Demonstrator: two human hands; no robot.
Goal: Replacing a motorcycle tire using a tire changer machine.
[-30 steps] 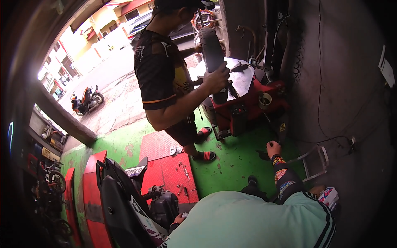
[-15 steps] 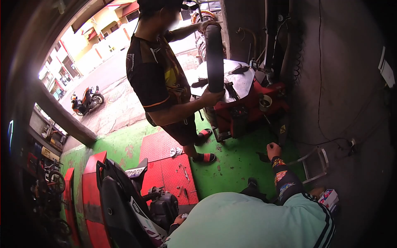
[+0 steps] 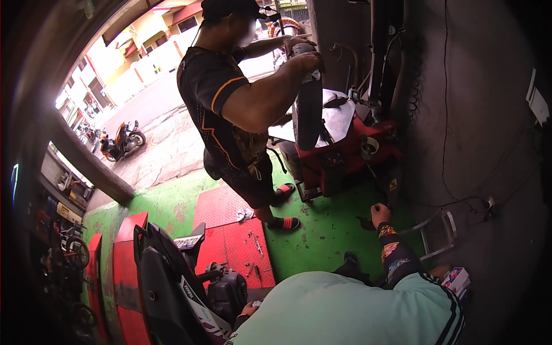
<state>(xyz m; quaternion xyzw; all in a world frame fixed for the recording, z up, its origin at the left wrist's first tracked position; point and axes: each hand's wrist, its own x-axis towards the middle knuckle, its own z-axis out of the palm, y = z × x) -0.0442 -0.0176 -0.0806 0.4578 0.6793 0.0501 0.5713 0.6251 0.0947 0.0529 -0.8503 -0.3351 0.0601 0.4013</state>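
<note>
My left hand (image 3: 249, 309) is low in view beside the engine of a black scooter (image 3: 161, 276), closed round a small pale thing I cannot make out. My right hand (image 3: 380, 213) is out to my right over the green floor, fingers curled; what it holds, if anything, is too small to tell. Ahead of me a person in a dark shirt (image 3: 213, 115) has both hands on an upright tyre (image 3: 309, 118), with a pale crumpled cloth under the nearer hand, at a red tyre machine (image 3: 339, 172) with a metal turntable (image 3: 340, 123).
A red steel plate (image 3: 224, 247) with scattered tools lies on the floor. An aluminium step (image 3: 443, 233) and small boxes (image 3: 457, 279) are by the dark right wall, along with hanging cables. Another scooter (image 3: 121, 141) stands outside the opening.
The other person has shifted, raising the nearer hand from low on the tyre to its top, where a pale cloth now shows. My right hand has moved slightly down in the picture.
</note>
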